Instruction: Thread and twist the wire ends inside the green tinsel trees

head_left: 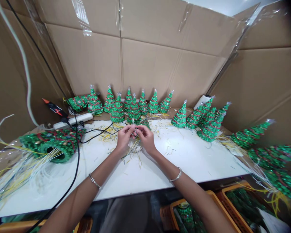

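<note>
My left hand (124, 137) and my right hand (146, 137) meet over the middle of the white table (184, 155). Both pinch a thin bundle of pale wires (135, 131) that trails down from a small green tinsel tree (143, 123) lying just behind the fingers. The fingers of both hands are closed round the wires. A metal bangle sits on each wrist. Loose wire ends (133, 150) spread on the table below my hands.
A row of small green tinsel trees (133, 105) stands along the back, more lean at the right (208, 124). Tree cones with wires (53, 144) lie at the left, beside a power strip (74, 120), glue gun (54, 108) and black cable. Cardboard walls surround; orange crates (235, 200) below.
</note>
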